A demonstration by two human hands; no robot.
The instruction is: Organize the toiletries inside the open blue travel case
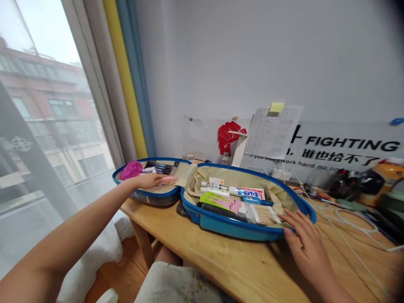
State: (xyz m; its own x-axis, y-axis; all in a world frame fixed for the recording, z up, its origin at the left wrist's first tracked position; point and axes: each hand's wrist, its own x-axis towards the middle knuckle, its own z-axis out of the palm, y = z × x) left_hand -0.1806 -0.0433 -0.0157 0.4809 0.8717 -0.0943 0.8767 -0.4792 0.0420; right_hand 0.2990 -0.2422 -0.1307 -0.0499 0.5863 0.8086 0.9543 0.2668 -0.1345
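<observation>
A small blue suitcase [235, 232] lies unfolded on the wooden table, with beige lining in both halves. Over its left half, my left hand [149, 180] holds a slim pink object [168, 180] whose kind I cannot make out. Beside that hand are a purple bath puff [131, 170] and a pack of dark pens [160, 168]. My right hand [304, 240] rests on the rim of the right half with fingers spread. Inside that half lie a toothpaste tube [248, 192], green-and-pink packets [221, 202], a bag of cotton swabs [263, 213] and a small clear bottle [215, 185].
White cables [347, 219] and pens run over the table's right side, near an orange-labelled bottle [382, 181]. A white stand [240, 149] and pinned papers [273, 132] are behind the suitcase. Curtains [128, 80] and a window are at left.
</observation>
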